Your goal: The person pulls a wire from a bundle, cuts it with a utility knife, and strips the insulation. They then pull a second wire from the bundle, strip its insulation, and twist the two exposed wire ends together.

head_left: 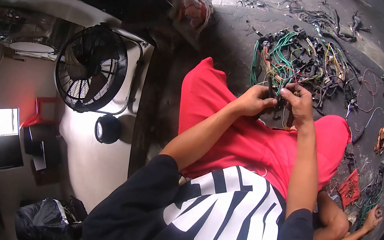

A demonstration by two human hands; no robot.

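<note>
My left hand (pixel 256 100) is closed, thumb and fingers pinched on a wire bundle with a thin dark piece standing up beside the fingers. Close by, my right hand (pixel 300 102) is closed too, its fingertips at the lower end of the green wires (pixel 282 54). A dark, narrow item with a yellow-orange part (pixel 289 128) shows under the right hand; I cannot tell whether that hand grips it. Just beyond both hands lies a tangled heap of wiring harness (pixel 315 63), with black connectors and green, red, yellow and white wires.
More harness pieces (pixel 310 14) lie along the floor at the back. To the right are an orange-brown bundle (pixel 381 140), a red cloth (pixel 349 190) and another person's hand (pixel 373 218) near green wires. A large black fan (pixel 91 67) stands at the left.
</note>
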